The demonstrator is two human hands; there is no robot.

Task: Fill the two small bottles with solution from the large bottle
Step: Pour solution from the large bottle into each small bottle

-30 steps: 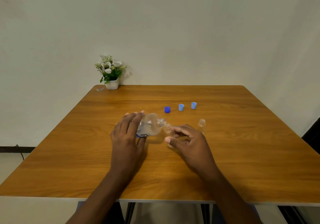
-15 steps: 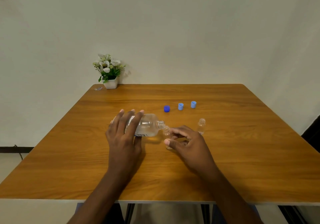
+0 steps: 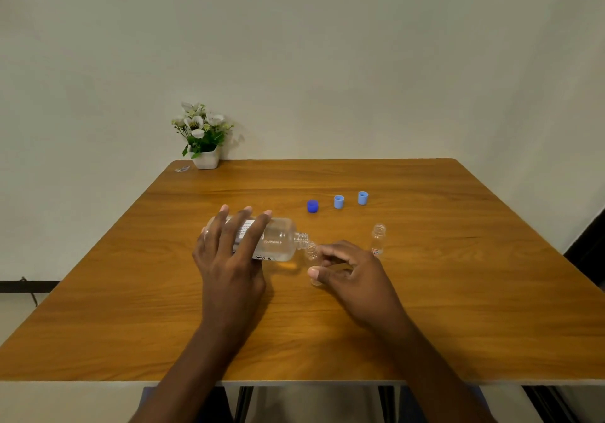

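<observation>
My left hand [image 3: 229, 259] grips the large clear bottle [image 3: 278, 239], which lies almost level with its open neck pointing right. The neck meets the mouth of a small clear bottle [image 3: 312, 254] that my right hand [image 3: 350, 272] holds upright on the table [image 3: 458, 308]; fingers and thumb hide most of it. The second small bottle [image 3: 378, 239], with a red-marked label, stands open and alone to the right of my right hand. Whether liquid is flowing cannot be seen.
Three loose caps sit behind the bottles: a dark blue cap [image 3: 313, 206] and two light blue caps [image 3: 339, 202] [image 3: 362, 198]. A white pot of flowers [image 3: 203, 137] stands at the far left corner beside a small scrap [image 3: 182, 169].
The large bottle has tipped further toward level, and my left hand has slid back along its body toward the base. My right hand has stayed on the small bottle.
</observation>
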